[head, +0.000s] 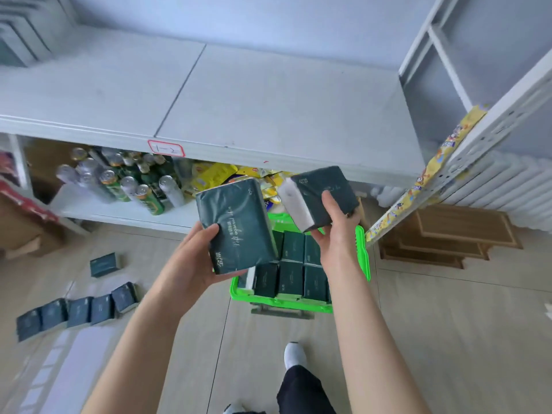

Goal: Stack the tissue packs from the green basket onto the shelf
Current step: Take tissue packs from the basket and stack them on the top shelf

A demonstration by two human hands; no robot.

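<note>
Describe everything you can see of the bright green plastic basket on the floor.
The bright green plastic basket is rectangular, with a thick rim and a grey bar at its near end. It stands on the pale floor before the white shelf unit. Dark green tissue packs stand on edge inside in rows. Its far end is partly hidden behind two held packs.

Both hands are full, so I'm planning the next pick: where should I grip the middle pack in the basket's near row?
Take the middle pack by its upper end, coming from straight above. It stands upright, hemmed in by neighbouring packs on both sides inside the green basket, so only its top looks free to pinch.
</note>
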